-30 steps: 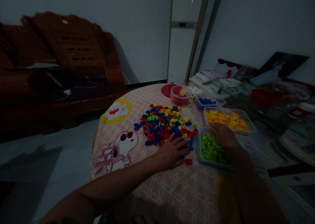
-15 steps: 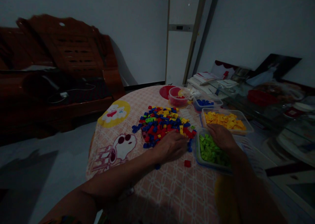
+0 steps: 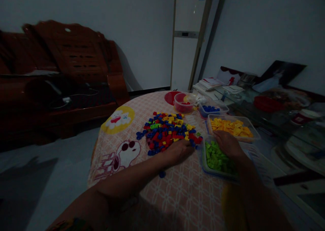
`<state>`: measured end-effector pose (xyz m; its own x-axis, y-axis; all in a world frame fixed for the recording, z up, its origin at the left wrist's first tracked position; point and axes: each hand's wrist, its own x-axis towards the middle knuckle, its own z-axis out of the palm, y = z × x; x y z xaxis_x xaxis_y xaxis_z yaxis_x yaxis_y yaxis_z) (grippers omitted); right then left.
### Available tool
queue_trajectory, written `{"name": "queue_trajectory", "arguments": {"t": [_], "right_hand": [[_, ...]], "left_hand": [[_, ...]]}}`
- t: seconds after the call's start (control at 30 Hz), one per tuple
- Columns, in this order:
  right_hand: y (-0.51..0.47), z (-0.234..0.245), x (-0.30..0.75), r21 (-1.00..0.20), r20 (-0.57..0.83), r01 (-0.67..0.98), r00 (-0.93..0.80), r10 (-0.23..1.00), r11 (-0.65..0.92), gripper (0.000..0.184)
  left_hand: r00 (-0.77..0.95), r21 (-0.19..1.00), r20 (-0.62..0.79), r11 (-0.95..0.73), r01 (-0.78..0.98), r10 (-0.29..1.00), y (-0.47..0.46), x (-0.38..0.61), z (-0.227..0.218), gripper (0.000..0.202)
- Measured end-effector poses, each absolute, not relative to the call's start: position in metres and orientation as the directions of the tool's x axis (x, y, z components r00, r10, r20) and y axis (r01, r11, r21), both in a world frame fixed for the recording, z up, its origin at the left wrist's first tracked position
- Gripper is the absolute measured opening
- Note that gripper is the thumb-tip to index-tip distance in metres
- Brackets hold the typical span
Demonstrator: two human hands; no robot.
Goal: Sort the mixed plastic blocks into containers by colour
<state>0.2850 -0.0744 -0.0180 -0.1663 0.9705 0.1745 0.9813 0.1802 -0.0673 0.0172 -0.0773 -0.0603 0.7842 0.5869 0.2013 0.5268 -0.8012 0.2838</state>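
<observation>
The left hand (image 3: 177,151) lay on the surface (image 3: 182,197), its fingers (image 3: 189,149) bent into the near edge of the one brick pile (image 3: 169,129); whether they gripped a brick could not be told. The right hand (image 3: 228,143) rested over the green tub (image 3: 203,160), and its fingers' hold could not be told either. Beyond them stood three more tubs: the yellow tub (image 3: 252,127), blue tub (image 3: 213,114) and red tub (image 3: 182,108). One loose blue brick (image 3: 161,173) lay behind the left fingers.

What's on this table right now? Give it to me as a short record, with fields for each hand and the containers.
Left hand: left hand lies back up at the near edge of the mixed brick pile
Right hand: right hand is over the green-brick tub, grip hidden
Other tubs: yellow-brick tub, blue-brick tub, red-brick tub
Stray: one blue brick on the tablecloth
</observation>
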Motion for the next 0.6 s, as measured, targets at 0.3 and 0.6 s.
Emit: {"name": "queue_trajectory", "arguments": {"t": [0.3, 0.6], "right_hand": [[-0.073, -0.017, 0.283, -0.026, 0.128, 0.988, -0.148, 0.981, 0.153, 0.039], [-0.074, -0.021, 0.283, -0.044, 0.167, 0.988, -0.141, 0.976, 0.151, 0.041]], "left_hand": [[0.672, 0.250, 0.217, -0.706, 0.663, 0.708, -0.004, 0.017, -0.018, 0.028], [0.509, 0.211, 0.140, -0.528, 0.822, 0.849, 0.040, 0.019, 0.002, 0.033]]}}
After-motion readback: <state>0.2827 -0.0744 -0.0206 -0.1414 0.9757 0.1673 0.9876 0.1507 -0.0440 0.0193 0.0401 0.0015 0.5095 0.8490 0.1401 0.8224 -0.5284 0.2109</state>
